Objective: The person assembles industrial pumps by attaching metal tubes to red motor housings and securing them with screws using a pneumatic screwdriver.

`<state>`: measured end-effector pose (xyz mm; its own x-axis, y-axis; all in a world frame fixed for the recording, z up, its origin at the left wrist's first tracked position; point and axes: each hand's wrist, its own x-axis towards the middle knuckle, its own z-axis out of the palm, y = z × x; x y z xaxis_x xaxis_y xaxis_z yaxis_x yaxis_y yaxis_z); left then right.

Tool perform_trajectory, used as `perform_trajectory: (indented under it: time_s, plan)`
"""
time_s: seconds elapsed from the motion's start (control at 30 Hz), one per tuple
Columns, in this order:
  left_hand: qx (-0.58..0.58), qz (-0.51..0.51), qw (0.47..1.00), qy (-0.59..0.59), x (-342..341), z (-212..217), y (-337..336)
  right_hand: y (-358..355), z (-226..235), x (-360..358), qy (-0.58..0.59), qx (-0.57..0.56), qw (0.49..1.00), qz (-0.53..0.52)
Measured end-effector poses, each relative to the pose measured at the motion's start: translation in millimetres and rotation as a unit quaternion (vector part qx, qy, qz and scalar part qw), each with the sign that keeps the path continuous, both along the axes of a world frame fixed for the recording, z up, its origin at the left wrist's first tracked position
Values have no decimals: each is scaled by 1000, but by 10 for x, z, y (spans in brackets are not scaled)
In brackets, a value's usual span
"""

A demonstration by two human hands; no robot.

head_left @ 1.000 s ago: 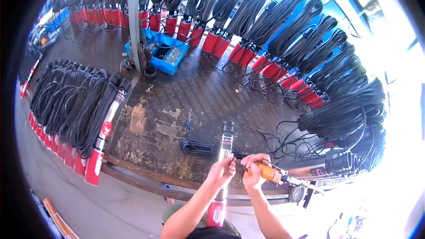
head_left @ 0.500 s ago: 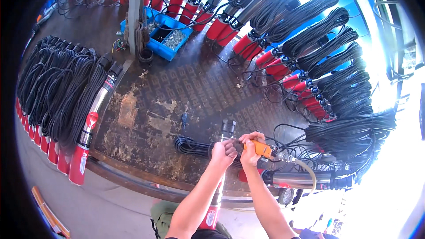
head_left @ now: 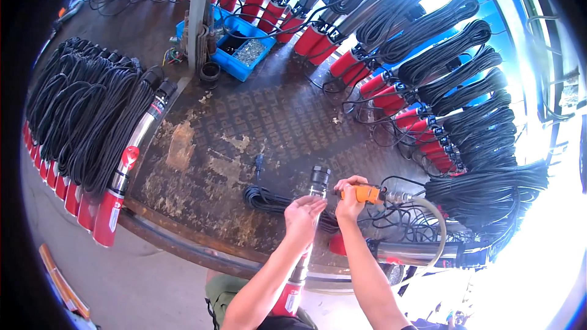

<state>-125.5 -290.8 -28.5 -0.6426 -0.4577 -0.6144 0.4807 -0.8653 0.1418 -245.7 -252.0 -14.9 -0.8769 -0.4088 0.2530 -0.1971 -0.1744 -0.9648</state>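
Both forearms come up from the bottom edge and meet over the near rim of the big round, worn dark workbench [head_left: 244, 140]. The left hand [head_left: 304, 215] is palm-up with the fingers loosely curled, cupped against a long steel pump tube with a black cap and a red lower end [head_left: 318, 184] that stands nearly upright at the bench's near edge. Can't tell how firmly it's gripping, it looks more like steadying than clamping. The right hand [head_left: 350, 203] is wrapped closed around an orange handheld air tool [head_left: 369, 194], nose pointing sideways at the top of the tube, just under the cap. A grey hose [head_left: 435, 226] loops off the tool's back end, away to the right of the tube.

Just left of the tube, a coil of black cable [head_left: 269, 198] lies on the bench. Far side of the bench from the tube there's a blue plastic bin of small metal parts [head_left: 247, 55]. Rows of red-ended pumps wrapped in black cable [head_left: 422, 73] ring the bench on the left and right.
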Motion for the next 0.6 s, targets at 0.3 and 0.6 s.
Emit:
perform_trajectory:
  time_s: [0.3, 0.6]
  plan:
    - [-24, -33, 999, -22, 78, -326, 23, 213, -554, -49, -28, 130, 991, -30]
    - [30, -119, 992, 27, 111, -333, 7, 290, 465, 478, 43, -82, 995, -26]
